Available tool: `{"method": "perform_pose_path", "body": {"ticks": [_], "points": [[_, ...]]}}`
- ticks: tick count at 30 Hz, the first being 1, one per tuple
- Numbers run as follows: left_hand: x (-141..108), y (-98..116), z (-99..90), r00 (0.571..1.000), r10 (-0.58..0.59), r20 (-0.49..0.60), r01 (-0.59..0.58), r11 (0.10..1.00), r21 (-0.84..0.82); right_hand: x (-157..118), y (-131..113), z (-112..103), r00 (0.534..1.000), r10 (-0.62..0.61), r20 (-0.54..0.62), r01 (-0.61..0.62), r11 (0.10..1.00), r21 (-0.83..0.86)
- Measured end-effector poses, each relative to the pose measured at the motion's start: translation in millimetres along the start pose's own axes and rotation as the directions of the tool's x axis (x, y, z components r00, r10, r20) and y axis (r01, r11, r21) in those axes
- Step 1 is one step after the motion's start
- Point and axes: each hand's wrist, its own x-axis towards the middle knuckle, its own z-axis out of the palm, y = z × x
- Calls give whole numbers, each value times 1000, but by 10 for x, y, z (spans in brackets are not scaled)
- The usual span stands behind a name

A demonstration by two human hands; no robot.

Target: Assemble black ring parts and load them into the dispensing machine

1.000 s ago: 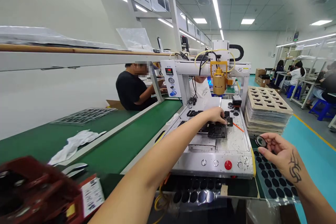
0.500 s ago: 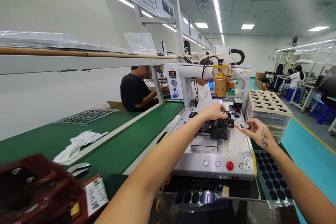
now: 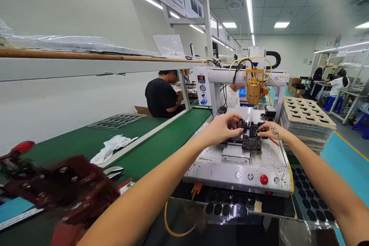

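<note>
My left hand [image 3: 223,127] pinches a small round black part with a ring-like rim [image 3: 240,123], held just left of the black fixture [image 3: 251,143]. The fixture sits on the white bench machine's bed. My right hand [image 3: 268,130] reaches in from the right, its fingers closed down at the fixture's upper right. What lies under those fingertips is too small and covered to make out. A thin orange stick [image 3: 273,141] shows just below that hand. Above the fixture hangs the machine's brass-coloured cylindrical head [image 3: 254,91], apart from both hands.
A stack of cut-out trays [image 3: 307,113] stands right of the machine. Sheets of black discs [image 3: 313,200] lie at the front right. A red button [image 3: 263,179] is on the front panel. At left are a dark red clamp-like device [image 3: 75,188] and a white cloth [image 3: 112,148]. Other people sit beyond.
My right hand has moved left onto the fixture; the pale round piece it held is no longer visible. My left hand has drawn back leftward, now with the round black part. The view has shifted.
</note>
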Motion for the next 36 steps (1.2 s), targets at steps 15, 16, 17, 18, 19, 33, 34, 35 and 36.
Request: {"method": "perform_pose_path", "body": {"ticks": [15, 16, 17, 18, 19, 33, 34, 35, 36], "points": [[-894, 265, -46, 994, -68, -89, 68, 998, -2, 37, -49, 144, 983, -67, -169, 44, 990, -134], [-950, 293, -11, 993, -65, -98, 65, 998, 2, -6, -90, 137, 974, -66, -216, 37, 991, -132], [-1015, 308, 30, 992, -62, -110, 63, 998, 4, -81, -135, 133, 960, -64, -272, 29, 991, -129], [-1093, 307, 74, 991, -61, -123, 62, 998, 5, -193, -183, 134, 942, -60, -331, 19, 992, -124], [-1185, 290, 119, 988, -60, -141, 61, 998, 4, -346, -234, 146, 918, -53, -393, 6, 993, -118], [-2322, -661, 925, 984, -173, 52, 179, 973, -146, -2364, -456, 1250, 663, -65, -746, -193, 948, -254], [-2341, -715, 1032, 985, -148, 93, 162, 973, -165, -2370, -502, 1367, 670, -71, -739, -161, 958, -238], [-2348, -764, 1141, 984, -117, 131, 140, 972, -186, -2374, -561, 1495, 707, -77, -703, -109, 970, -216], [-2342, -809, 1249, 983, -82, 167, 116, 972, -206, -2376, -626, 1632, 769, -83, -634, -39, 983, -177]]}}
